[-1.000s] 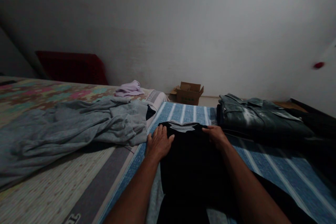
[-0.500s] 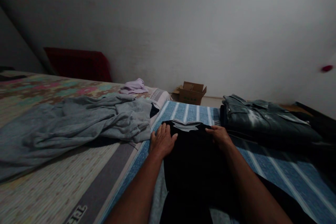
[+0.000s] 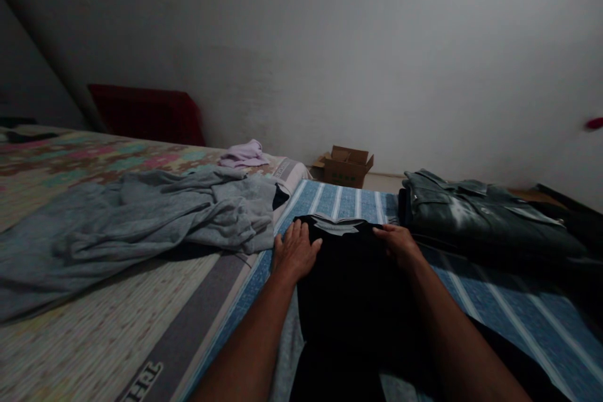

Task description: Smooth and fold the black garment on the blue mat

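A black shirt (image 3: 348, 289) lies spread out in front of me, its collar at the far end with a grey patch inside the neck. My left hand (image 3: 296, 250) rests flat on its left shoulder, fingers stretched forward and thumb apart. At the right shoulder, my right hand (image 3: 399, 244) has its fingers closed on the edge of the cloth. Grey cloth shows from under the shirt's left side and near its lower end. A blue striped cover (image 3: 475, 295) is beneath it.
On the left, a crumpled grey garment (image 3: 188, 213) covers part of a patterned mattress (image 3: 188, 320), with a lilac cloth (image 3: 244, 154) behind. Folded dark green clothing (image 3: 475, 204) is stacked to the right. Near the wall stands an open cardboard box (image 3: 346, 168); a red object (image 3: 148, 114) leans further left.
The view has turned slightly left, so everything sits a little further right. Both hands stay at the shirt's shoulders, and the shirt looks the same.
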### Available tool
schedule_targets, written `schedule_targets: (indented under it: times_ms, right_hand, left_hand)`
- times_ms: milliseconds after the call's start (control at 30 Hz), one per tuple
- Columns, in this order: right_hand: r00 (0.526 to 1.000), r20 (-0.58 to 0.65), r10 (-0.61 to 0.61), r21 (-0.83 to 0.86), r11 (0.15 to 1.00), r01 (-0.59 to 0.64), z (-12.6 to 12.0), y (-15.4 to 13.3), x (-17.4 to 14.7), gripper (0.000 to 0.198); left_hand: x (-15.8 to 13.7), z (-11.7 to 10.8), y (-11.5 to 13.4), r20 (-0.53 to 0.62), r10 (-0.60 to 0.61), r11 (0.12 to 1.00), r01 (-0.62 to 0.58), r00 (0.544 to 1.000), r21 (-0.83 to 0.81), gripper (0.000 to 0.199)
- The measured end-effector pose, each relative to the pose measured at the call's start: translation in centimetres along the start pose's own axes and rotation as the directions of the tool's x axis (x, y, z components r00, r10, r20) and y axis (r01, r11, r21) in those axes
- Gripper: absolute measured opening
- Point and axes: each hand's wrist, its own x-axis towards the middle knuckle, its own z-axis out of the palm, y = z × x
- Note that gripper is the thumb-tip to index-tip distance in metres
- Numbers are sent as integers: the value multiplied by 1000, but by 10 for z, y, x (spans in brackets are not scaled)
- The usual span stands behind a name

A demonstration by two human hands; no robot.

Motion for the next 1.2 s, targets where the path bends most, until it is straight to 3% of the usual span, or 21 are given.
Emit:
schedule_targets:
  times_ms: [267, 500, 700, 800, 867, 967, 1067, 1133, 1200]
  right_hand:
    - [998, -50, 47, -94, 994, -51, 4, 4, 7, 23]
    - [977, -177, -117, -244, 967, 72, 3, 11, 19, 18]
    - [951, -193, -242, -363, 918, 160, 0, 13, 23, 18]
    - [947, -184, -264, -393, 903, 175, 1, 15, 24, 20]
    - [945, -184, -269, -401, 899, 178, 2, 17, 25, 21]
    - [946, -175, -272, -400, 898, 184, 4, 18, 27, 20]
    - [947, -158, -279, -400, 895, 197, 5, 17, 27, 18]
    - [946, -154, -285, -402, 893, 204, 5, 15, 26, 16]
    - [945, -153, -289, -405, 891, 206, 6, 13, 24, 16]
  left_hand:
    - [0, 0, 0, 8, 3, 1000, -3, 1000, 0, 61]
    - [1, 1, 0, -3, 6, 1000, -6, 1000, -8, 60]
    - [1, -4, 0, 8, -3, 1000, 3, 1000, -26, 59]
    - [-1, -12, 2, -45, 4, 1000, -5, 999, -31, 52]
    - [-2, -17, 6, -124, 77, 996, -83, 989, -42, 44]
    - [0, -23, 18, -181, 336, 931, -354, 924, -83, 44]
    - [7, -25, 34, -68, 590, 795, -593, 805, -125, 51]
    - [14, -29, 45, 65, 673, 738, -663, 737, -123, 44]
    - [20, -36, 54, 186, 659, 751, -651, 728, -113, 38]
